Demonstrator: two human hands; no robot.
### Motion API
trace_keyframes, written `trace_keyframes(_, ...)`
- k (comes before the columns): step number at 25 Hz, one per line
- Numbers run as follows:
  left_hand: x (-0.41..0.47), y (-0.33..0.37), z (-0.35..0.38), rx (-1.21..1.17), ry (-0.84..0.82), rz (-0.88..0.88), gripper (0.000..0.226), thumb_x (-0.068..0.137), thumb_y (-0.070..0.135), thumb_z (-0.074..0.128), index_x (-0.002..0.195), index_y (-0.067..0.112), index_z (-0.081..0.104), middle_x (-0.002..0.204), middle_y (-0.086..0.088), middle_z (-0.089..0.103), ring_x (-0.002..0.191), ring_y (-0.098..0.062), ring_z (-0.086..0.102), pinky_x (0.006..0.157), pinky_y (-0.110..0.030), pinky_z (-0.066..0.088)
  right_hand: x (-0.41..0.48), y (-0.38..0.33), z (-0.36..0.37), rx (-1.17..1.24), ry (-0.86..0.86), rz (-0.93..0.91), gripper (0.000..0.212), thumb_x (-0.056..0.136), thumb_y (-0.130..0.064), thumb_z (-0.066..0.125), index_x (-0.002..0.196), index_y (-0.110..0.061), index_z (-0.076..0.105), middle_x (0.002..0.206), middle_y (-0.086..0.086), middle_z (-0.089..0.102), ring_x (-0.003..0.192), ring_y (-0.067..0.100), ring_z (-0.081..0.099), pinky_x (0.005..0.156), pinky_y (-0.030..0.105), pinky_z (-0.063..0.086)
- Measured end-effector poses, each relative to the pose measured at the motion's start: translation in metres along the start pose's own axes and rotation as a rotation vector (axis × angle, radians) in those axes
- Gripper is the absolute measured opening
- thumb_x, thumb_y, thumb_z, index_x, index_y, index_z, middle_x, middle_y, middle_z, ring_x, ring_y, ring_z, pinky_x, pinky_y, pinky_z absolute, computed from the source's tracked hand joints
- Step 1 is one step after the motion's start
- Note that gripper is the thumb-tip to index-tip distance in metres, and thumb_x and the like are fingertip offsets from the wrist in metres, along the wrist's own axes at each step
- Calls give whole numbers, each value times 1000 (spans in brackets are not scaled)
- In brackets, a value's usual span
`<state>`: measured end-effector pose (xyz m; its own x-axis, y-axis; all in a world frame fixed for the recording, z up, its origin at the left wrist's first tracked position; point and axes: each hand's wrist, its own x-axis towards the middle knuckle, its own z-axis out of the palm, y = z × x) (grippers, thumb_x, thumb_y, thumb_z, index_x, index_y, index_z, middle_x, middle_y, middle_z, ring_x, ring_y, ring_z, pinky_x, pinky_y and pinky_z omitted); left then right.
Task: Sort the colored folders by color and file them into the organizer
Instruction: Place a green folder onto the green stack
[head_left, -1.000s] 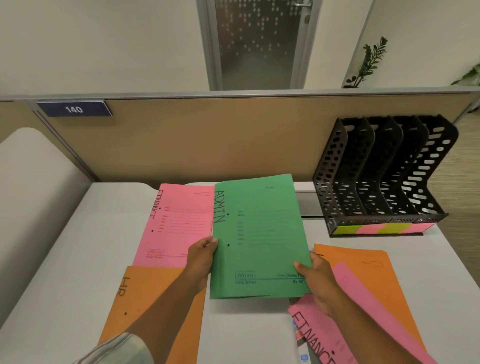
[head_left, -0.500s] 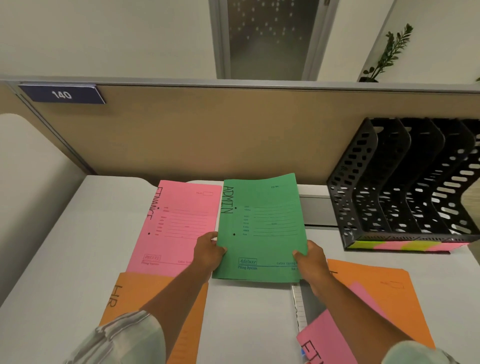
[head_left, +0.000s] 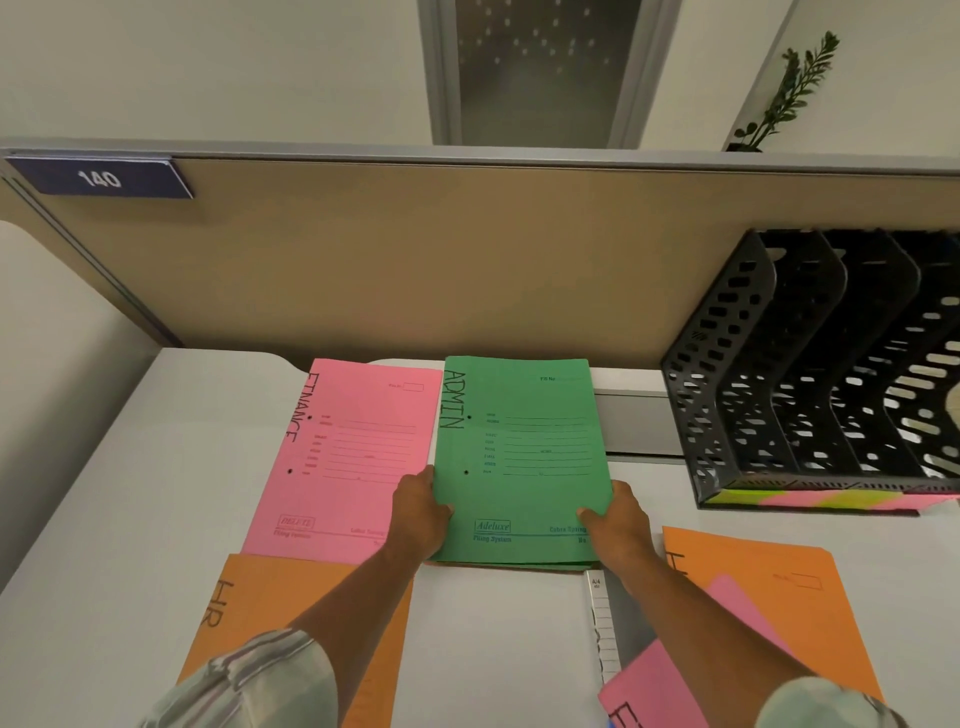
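Found the green folder (head_left: 522, 452), lettered ADMIN down its left edge, in the middle of the counter (head_left: 156, 467), just right of a pink folder (head_left: 353, 457) lettered FINANCE, the two edges close together. Saw the left grip (head_left: 421, 517) closed on the green folder's lower left edge, fingers curled round it. Saw the right grip (head_left: 618, 522) pinching the lower right corner, thumb on the cover. Could not judge flat on the counter or lifted slightly at the near edge; noted only a thin shadow there. Noted an orange folder (head_left: 270, 603) lettered HR at near left, just below the pink one and partly under the left forearm. Noted a second orange folder (head_left: 769, 597) at near right, with a second pink folder (head_left: 654, 686) lying across it, lettering cut off by the frame. Spotted a white index strip (head_left: 602, 623) beside the right forearm. Found the organizer (head_left: 727, 395), black and perforated, at far right against the tan partition (head_left: 415, 260), apart from the green folder. Saw yellow-green and pink coloured strips (head_left: 810, 499) along its front base. Read 140 on the blue nameplate (head_left: 101, 179) at the partition's upper left.
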<state>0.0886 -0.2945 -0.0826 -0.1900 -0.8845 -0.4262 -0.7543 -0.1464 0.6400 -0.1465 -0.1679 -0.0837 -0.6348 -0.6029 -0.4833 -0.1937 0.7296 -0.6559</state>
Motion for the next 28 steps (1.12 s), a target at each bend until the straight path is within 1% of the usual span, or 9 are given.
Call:
trace_keyframes(3, -1, 1, 5, 55, -12, -29, 29, 91, -14, 59, 114, 3, 64, 112, -13, 65, 101, -29, 68, 64, -18, 51, 0, 3, 1, -120, -13, -19, 34, 94, -9, 68, 123, -8, 51, 118, 12, 65, 92, 24, 61, 61, 27, 49)
trace_keyframes(5, -5, 2, 7, 124, -13, -40, 25, 95, -10, 56, 116, 4, 59, 116, -11, 56, 104, -27, 62, 70, -21, 53, -2, 3, 1, -193, -24, -35, 36, 92, -14, 70, 122, -8, 52, 119, 13, 59, 98, 26, 61, 76, 37, 57)
trace_keyframes(7, -9, 2, 10, 182, -14, -19, 30, 97, -8, 52, 125, 4, 56, 121, -11, 50, 108, -25, 55, 83, -28, 57, -7, 5, 0, -326, -36, -41, 40, 91, -23, 71, 124, -11, 51, 118, 10, 54, 107, 29, 59, 90, 47, 56)
trace_keyframes(10, -17, 1, 13, 320, -31, 64, 38, 95, -4, 49, 132, 4, 52, 137, -17, 49, 124, -32, 49, 102, -43, 56, -14, 8, -2, -458, -66, -77, 45, 92, -32, 67, 129, -15, 49, 122, 7, 54, 115, 28, 57, 96, 48, 51)
trace_keyframes(12, -22, -2, 14, 444, -69, 113, 49, 96, 5, 53, 145, 6, 44, 154, -19, 40, 140, -36, 41, 112, -47, 48, -21, 9, -4, -514, -76, -121, 48, 93, -34, 64, 134, -16, 46, 126, 7, 54, 117, 28, 56, 96, 46, 50)
trace_keyframes(15, -31, -8, 19, 616, -148, 171, 78, 101, 21, 54, 166, 6, 15, 176, -19, 2, 162, -39, 8, 130, -48, 20, -33, 18, -6, -640, -45, -280, 56, 95, -41, 61, 141, -16, 40, 135, 4, 52, 122, 26, 53, 100, 46, 47)
trace_keyframes(18, -43, -11, 27, 682, -193, 209, 86, 105, 33, 52, 168, 7, 0, 176, -18, -11, 164, -37, -9, 132, -48, 4, -44, 29, -9, -686, -23, -427, 70, 98, -51, 53, 152, -11, 32, 148, 5, 44, 134, 24, 46, 111, 48, 42)
trace_keyframes(22, -70, -8, 37, 708, -194, 257, 85, 107, 44, 48, 168, 6, 2, 176, -21, -10, 163, -39, -9, 133, -48, 3, -63, 41, -17, -746, 0, -487, 82, 100, -59, 43, 161, -9, 20, 166, 9, 27, 151, 23, 28, 123, 50, 28)
trace_keyframes(28, -119, 5, 55, 685, -200, 313, 84, 109, 53, 42, 169, 7, 5, 177, -18, -5, 164, -37, -7, 134, -47, 3, -103, 73, -40, -698, 8, -472, 86, 99, -63, 42, 162, -11, 18, 168, 9, 24, 154, 26, 25, 125, 51, 23)
